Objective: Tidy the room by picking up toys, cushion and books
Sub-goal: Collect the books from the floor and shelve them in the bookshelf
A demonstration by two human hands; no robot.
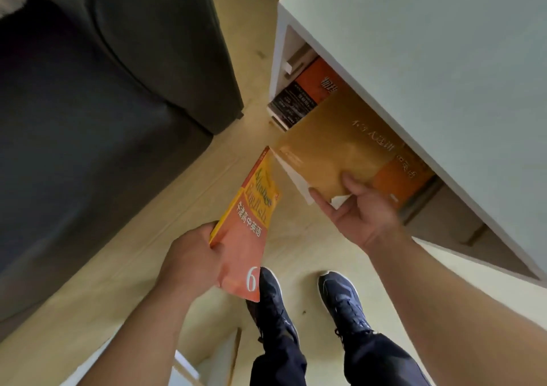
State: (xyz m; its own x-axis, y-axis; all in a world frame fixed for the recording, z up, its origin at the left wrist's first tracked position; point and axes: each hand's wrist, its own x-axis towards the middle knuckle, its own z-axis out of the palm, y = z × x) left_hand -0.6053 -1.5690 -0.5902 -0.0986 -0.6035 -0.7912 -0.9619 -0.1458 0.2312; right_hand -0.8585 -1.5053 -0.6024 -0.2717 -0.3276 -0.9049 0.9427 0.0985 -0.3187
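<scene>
Two books are held, one in each hand. The left hand [192,255] grips the orange book [251,216], its long axis pointing ahead. The right hand [364,208] pinches the yellow book [334,148] by its near corner. That book's far end lies in the shelf [278,59] beyond, beside two stacked books [307,89].

Soft, even daylight, faint shadows under the white table [429,45], slight overall blur, and wide-angle bending at edges.

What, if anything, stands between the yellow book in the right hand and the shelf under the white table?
Nothing visible: the yellow book, held by the right hand, has its far edge under the table top. A stack of books lies in the shelf beside it.
</scene>
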